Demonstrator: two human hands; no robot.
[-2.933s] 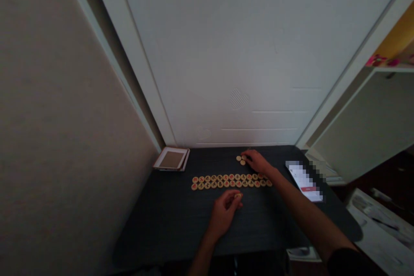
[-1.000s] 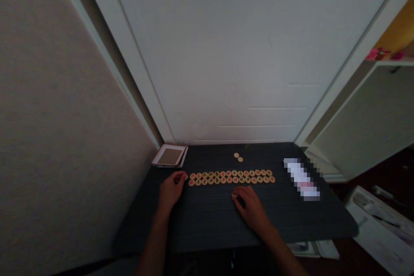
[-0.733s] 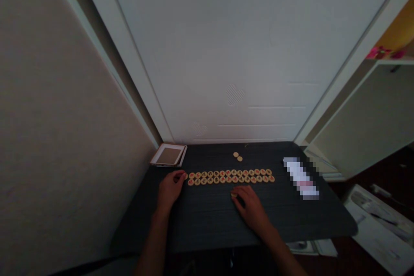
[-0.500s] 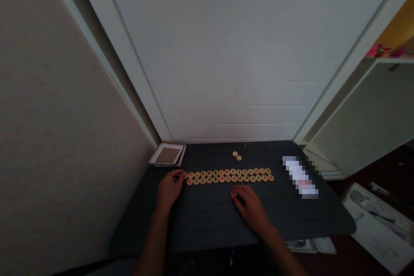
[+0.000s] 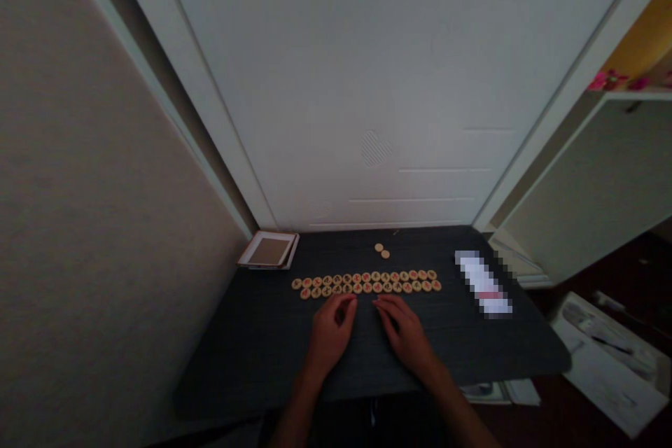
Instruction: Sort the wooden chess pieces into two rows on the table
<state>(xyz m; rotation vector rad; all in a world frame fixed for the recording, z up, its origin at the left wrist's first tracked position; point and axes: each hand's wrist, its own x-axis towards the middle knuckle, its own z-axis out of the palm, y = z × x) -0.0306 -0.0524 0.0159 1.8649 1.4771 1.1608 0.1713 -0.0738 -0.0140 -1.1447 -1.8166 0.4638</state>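
Note:
Two long rows of round wooden game pieces (image 5: 367,282) with red and dark marks lie across the dark table (image 5: 252,357). My left hand (image 5: 330,332) rests on the table just in front of the rows, fingers loosely curled, holding nothing that I can see. My right hand (image 5: 402,329) lies beside it, fingers stretched toward the near row, also with nothing in it. Two plain pieces (image 5: 382,250) sit apart behind the rows.
A shallow open box (image 5: 267,250) stands at the table's far left corner. A blurred white item (image 5: 483,282) lies at the right. A white door panel rises behind the table, a beige wall at left, papers on the floor (image 5: 609,364) at right.
My left hand left a piece at the left end of the rows and moved right to the middle, next to my right hand. The right hand has barely moved.

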